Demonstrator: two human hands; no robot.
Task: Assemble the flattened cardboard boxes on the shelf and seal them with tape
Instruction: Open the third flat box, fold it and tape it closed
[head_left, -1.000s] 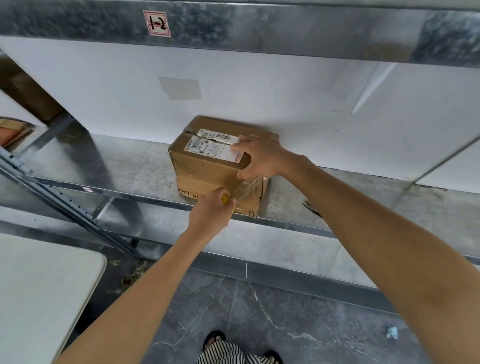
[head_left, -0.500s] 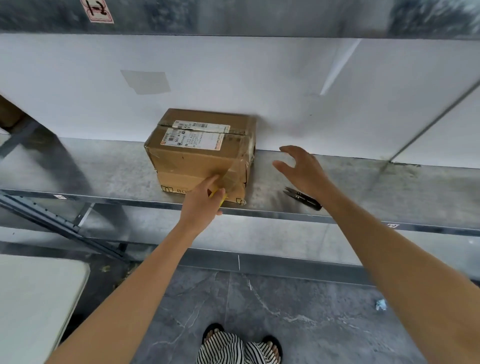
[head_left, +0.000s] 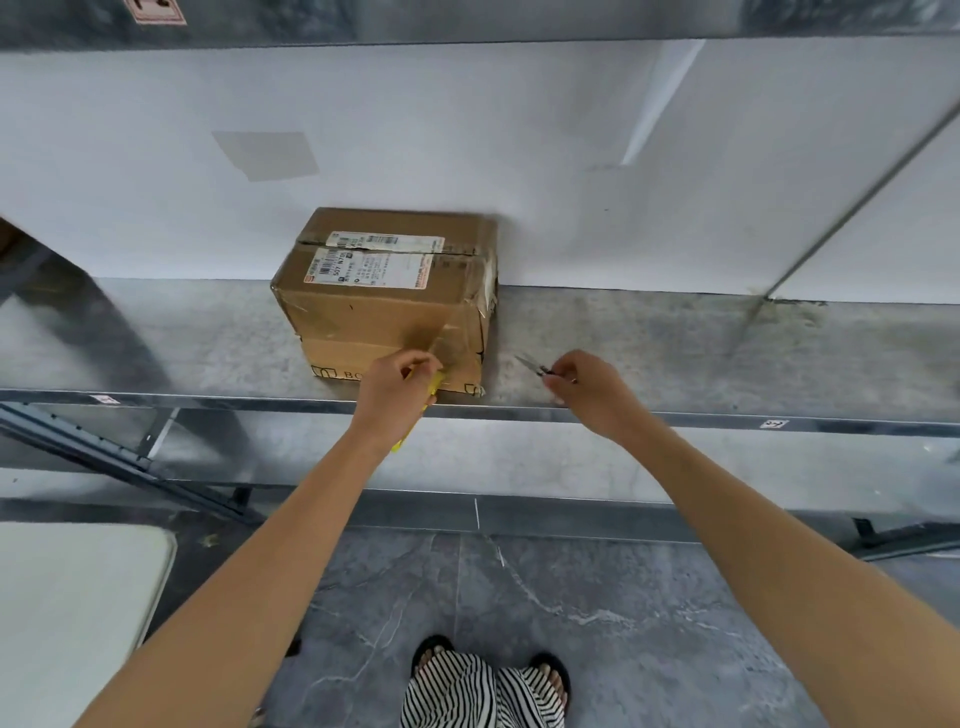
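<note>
A brown cardboard box (head_left: 363, 306) with white shipping labels stands upright on the metal shelf (head_left: 675, 353), its back against the white wall. My left hand (head_left: 400, 387) is closed on a yellow tape roll (head_left: 434, 389) at the box's lower front right corner. A strip of clear tape (head_left: 452, 338) runs from the roll up the front face. My right hand (head_left: 587, 384) grips small black snips (head_left: 532, 365) on the shelf just right of the box; the blades point toward the box.
A white table corner (head_left: 78, 597) sits at the lower left. Slanted shelf braces (head_left: 119, 457) run below the shelf on the left, and another shelf beam (head_left: 467, 21) hangs overhead. Grey tiled floor and my feet (head_left: 488, 680) are below.
My right hand left the top of the box, moved right and down to the shelf, and closed on the snips. My left hand stayed at the box's front with the tape.
</note>
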